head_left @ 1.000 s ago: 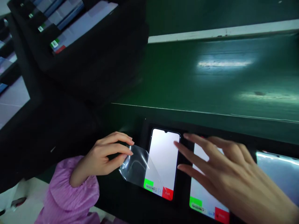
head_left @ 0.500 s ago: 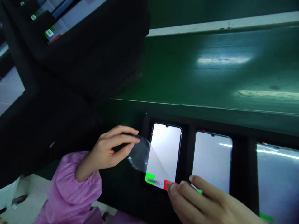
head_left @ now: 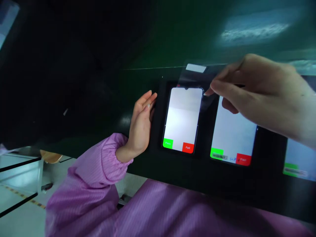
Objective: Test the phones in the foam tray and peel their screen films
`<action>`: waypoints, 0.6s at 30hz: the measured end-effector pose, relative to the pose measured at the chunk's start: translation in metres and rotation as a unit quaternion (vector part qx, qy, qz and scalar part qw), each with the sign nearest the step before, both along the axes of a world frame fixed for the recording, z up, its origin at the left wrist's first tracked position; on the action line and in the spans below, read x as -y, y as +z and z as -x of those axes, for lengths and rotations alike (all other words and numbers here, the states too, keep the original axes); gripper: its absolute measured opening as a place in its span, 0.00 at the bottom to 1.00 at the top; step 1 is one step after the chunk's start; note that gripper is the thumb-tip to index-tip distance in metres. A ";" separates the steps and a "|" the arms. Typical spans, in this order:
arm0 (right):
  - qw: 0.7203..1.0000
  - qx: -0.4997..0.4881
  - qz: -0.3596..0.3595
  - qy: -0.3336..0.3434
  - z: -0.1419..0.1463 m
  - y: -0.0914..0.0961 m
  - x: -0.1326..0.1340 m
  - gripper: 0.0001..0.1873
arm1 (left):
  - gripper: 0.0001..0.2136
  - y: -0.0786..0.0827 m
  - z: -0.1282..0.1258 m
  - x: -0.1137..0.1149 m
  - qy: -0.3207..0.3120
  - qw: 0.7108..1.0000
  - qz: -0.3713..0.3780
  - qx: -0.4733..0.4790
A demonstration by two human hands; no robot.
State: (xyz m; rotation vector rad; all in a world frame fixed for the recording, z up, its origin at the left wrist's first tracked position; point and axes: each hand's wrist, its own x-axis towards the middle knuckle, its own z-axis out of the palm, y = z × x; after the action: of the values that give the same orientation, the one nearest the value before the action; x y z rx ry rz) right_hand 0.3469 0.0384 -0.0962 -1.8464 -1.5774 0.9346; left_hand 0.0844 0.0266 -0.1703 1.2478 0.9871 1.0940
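Observation:
The leftmost phone lies face up with a lit white screen, a green Pass box and a red Fail box at its bottom corners. My right hand is above the gap between this phone and the middle phone, thumb and fingers pinched on a clear film. The film stands past the phone's top end and bears a white label. Just left of the phone, my left hand rests on its side with fingers stretched out and nothing visible in it.
A third lit phone is partly in view at the right, with a sticker near its green box. The phones lie in a dark tray on a green bench. Below the bench edge a light floor shows.
The film and its label have moved from the leftmost phone's screen to beyond its top end. My right hand has gone up with it; my left hand has let go and turned on its side.

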 end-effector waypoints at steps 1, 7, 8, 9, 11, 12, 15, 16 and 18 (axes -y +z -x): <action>1.000 -0.007 0.001 -0.009 0.003 0.000 0.000 0.04 | 0.16 0.000 0.000 -0.001 0.002 1.000 0.000 0.003; 0.992 -0.047 -0.007 0.121 0.004 -0.010 0.036 0.16 | 0.17 -0.001 0.007 0.000 -0.014 0.999 -0.037 -0.036; 0.984 -0.029 -0.028 0.173 0.001 -0.011 0.051 0.19 | 0.18 0.001 0.012 0.006 -0.032 0.996 -0.059 -0.056; 0.973 -0.001 -0.065 0.221 -0.003 -0.011 0.068 0.20 | 0.20 0.003 0.018 0.014 -0.060 0.991 -0.082 -0.085; 0.948 0.095 -0.198 0.229 -0.012 -0.011 0.104 0.18 | 0.28 0.009 0.033 0.034 -0.130 0.970 -0.126 -0.163; 0.932 0.142 -0.236 0.234 -0.016 -0.011 0.121 0.17 | 0.32 0.011 0.040 0.045 -0.160 0.955 -0.154 -0.199; 0.890 0.297 -0.263 0.223 -0.026 -0.015 0.160 0.19 | 0.33 0.014 0.055 0.074 -0.159 0.916 -0.230 -0.287; 0.886 0.323 -0.266 0.202 -0.030 -0.017 0.171 0.19 | 0.30 0.015 0.056 0.081 -0.160 0.900 -0.242 -0.326; 0.893 0.318 -0.294 0.123 -0.039 -0.022 0.190 0.16 | 0.25 0.015 0.055 0.090 -0.166 0.866 -0.251 -0.401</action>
State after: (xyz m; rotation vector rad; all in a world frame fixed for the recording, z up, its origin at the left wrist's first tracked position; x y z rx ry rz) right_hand 0.3860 -0.1515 -0.1187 -1.5857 -2.2021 -0.1332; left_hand 0.0289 -0.0637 -0.1555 2.3169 1.0442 0.5436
